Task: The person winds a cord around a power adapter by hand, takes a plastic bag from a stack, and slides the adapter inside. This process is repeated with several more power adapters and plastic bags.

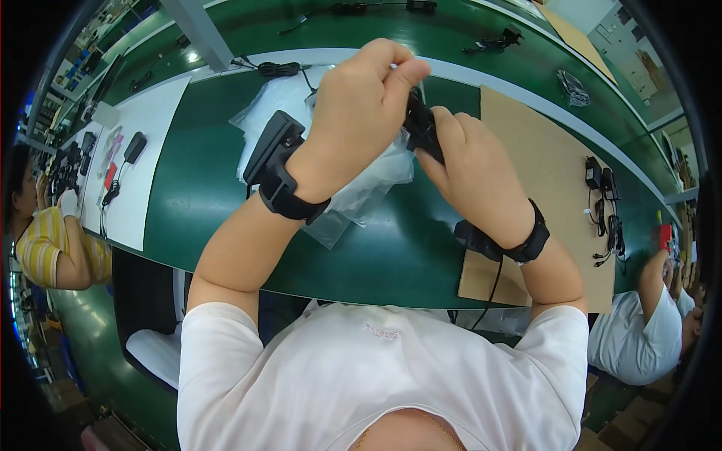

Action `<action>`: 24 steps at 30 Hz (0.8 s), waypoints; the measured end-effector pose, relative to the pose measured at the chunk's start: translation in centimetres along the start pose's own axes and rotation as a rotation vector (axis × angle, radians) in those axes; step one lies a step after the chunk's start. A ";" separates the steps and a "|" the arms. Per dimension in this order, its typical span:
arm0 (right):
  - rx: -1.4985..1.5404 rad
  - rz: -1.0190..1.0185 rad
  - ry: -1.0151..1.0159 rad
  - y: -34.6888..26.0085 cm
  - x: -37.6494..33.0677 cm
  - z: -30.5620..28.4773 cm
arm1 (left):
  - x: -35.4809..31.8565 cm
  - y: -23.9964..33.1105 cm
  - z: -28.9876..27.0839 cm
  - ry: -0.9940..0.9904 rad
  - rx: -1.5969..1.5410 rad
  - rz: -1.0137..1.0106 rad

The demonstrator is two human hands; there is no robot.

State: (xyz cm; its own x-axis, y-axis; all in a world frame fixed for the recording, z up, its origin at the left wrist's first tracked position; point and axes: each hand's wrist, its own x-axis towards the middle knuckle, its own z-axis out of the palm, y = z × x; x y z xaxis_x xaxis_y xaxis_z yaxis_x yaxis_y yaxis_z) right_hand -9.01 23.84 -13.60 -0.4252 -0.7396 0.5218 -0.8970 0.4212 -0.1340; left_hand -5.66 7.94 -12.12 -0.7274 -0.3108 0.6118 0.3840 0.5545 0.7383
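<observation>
My left hand [365, 105] is raised over the green table [203, 195], its thumb and fingers pinched on the top of a small black cable part [421, 128]. My right hand [470, 169] grips the same black part from below and from the right. Both wrists wear black bands with a device on them. Under my hands lies a heap of clear plastic bags [301, 105]. How the black part is shaped is mostly hidden by my fingers.
A brown cardboard sheet [541, 173] lies on the right with black adapters and cables [605, 203] on it. White paper [147, 150] with small black parts lies at the left. A coiled black cable [278, 69] rests behind the bags. Other people sit at the left [53, 240] and right [647, 323].
</observation>
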 end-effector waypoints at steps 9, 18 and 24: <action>-0.003 0.087 -0.315 1.8 2.2 -1.6 | 0.1 0.3 1.4 0.022 0.393 0.604; 1.757 0.785 0.265 2.9 3.3 0.6 | -1.0 0.4 3.6 -0.072 0.133 0.424; 1.128 0.327 0.629 2.1 4.1 0.4 | -0.3 0.3 3.9 -0.008 0.005 0.553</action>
State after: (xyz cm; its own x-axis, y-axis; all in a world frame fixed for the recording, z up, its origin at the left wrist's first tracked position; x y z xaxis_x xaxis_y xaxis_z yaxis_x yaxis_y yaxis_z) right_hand -12.68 21.50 -12.12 -0.7847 -0.1934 0.5889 -0.5031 -0.3564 -0.7873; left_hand -7.49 11.23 -13.19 -0.4227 0.0338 0.9057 0.7071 0.6374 0.3062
